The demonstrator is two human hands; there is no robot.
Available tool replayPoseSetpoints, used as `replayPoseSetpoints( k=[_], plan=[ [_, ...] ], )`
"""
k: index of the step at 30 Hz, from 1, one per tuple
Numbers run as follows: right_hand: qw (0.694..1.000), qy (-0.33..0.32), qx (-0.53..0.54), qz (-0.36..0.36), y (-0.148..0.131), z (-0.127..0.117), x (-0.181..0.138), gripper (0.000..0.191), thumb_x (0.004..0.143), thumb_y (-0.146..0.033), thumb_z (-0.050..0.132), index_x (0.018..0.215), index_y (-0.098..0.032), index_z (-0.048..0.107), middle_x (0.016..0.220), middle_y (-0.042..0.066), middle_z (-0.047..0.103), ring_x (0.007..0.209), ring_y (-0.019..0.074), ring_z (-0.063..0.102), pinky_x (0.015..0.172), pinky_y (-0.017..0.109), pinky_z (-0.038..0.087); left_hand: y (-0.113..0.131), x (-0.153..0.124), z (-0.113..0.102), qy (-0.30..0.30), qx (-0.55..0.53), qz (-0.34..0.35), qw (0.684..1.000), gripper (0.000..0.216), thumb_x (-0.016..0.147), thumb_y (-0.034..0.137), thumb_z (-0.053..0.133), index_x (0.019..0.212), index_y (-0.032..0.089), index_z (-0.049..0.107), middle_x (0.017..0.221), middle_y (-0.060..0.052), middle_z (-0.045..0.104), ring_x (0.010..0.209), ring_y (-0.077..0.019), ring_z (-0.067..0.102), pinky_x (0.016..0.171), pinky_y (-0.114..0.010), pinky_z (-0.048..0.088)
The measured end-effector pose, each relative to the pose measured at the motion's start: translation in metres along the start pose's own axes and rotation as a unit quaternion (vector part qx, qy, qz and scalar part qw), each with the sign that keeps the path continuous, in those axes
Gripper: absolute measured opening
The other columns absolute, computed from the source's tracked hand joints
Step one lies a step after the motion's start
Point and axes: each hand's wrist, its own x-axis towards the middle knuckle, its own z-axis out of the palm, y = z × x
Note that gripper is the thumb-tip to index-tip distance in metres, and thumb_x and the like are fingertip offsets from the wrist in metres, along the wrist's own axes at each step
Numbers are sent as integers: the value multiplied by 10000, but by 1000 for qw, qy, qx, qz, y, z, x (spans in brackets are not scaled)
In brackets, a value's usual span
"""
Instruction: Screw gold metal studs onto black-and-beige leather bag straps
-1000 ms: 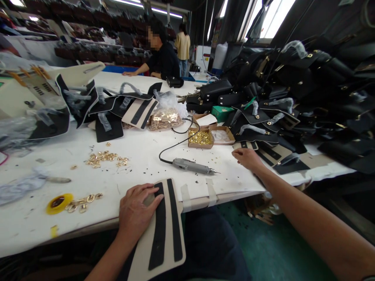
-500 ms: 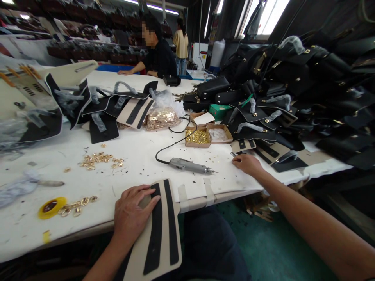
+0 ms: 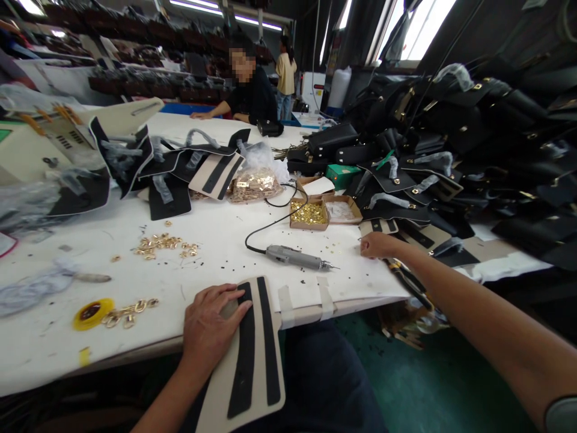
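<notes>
Striped panel (image 3: 252, 349), lower centre, overhangs the table (image 3: 225, 240); our left hand (image 3: 211, 328) pins it with flat, spread fingers. For the right hand (image 3: 378, 245) we cannot tell the grip. If we lift the left hand, the panel could slide off.

beige black-striped panel (image 3: 252, 355), white table (image 3: 216, 240), gold hardware (image 3: 308, 211)

The left hand (image 3: 211, 328) lies on the panel (image 3: 252, 361), which overhangs the near edge of the table (image 3: 216, 231). Behind the panel lies the screwdriver (image 3: 295, 257), and behind that stand 2 boxes (image 3: 325, 211). The right hand (image 3: 378, 245) rests to the right of the screwdriver, with the pliers (image 3: 406, 278) just beside it. The rings (image 3: 160, 243) lie further left.
</notes>
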Motion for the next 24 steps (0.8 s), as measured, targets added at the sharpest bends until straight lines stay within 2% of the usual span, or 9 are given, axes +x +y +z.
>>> replayPoseSetpoints(
  k=[5, 9, 11, 15, 18, 21, 24],
  plan=[
    [996, 53, 74, -1, 5, 13, -12, 38, 717, -135, 676, 744, -155, 693, 609, 4, 692, 528, 129, 618, 482, 191, 424, 2, 0, -1, 3, 4, -5, 1000, 238, 851, 483, 672, 992, 319, 772, 1176, -10, 733, 1158, -299, 582, 974, -459, 440],
    [986, 81, 143, -3, 0, 23, -15, 239, 843, -162, 624, 1071, -136, 691, 799, 48, 759, 656, 144, 694, 536, 185, 498, 1, 0, 0, 6, 8, -6, 1000, 239, 855, 481, 668, 995, 320, 773, 1178, -10, 733, 1154, -296, 584, 974, -453, 437],
    [983, 87, 162, -12, -10, 24, -12, 262, 899, -193, 590, 1138, -137, 682, 834, 61, 766, 706, 150, 711, 573, 190, 516, 0, 0, 1, 5, 8, -6, 1000, 242, 855, 484, 668, 1000, 320, 772, 1178, -9, 732, 1152, -294, 585, 977, -453, 435],
    [981, 102, 159, -37, -39, 23, 1, 210, 935, -247, 567, 1037, -161, 729, 795, 46, 755, 732, 158, 705, 602, 204, 495, 0, 0, 1, 0, 5, -9, 1000, 237, 851, 481, 675, 997, 321, 772, 1180, -6, 731, 1158, -295, 581, 984, -458, 434],
    [983, 117, 130, -55, -55, 22, 12, 187, 917, -264, 588, 954, -185, 754, 846, 34, 763, 785, 168, 688, 670, 225, 474, 1, 0, 0, -4, 2, -10, 1000, 228, 853, 467, 679, 1002, 321, 771, 1182, -7, 730, 1165, -293, 576, 995, -460, 433],
    [986, 118, 97, -59, -62, 24, 21, 157, 881, -258, 625, 894, -207, 773, 926, 27, 774, 859, 183, 673, 722, 234, 454, 1, 0, -1, -3, 0, -11, 1000, 226, 851, 461, 684, 1004, 317, 769, 1180, -12, 730, 1166, -293, 574, 996, -459, 433],
    [990, 113, 71, -46, -62, 27, 26, 159, 869, -269, 636, 892, -224, 786, 923, 21, 776, 864, 190, 671, 721, 235, 440, 2, 0, -1, -2, -2, -8, 1000, 224, 846, 456, 692, 998, 312, 770, 1174, -15, 732, 1161, -291, 578, 992, -456, 434]
  ],
)
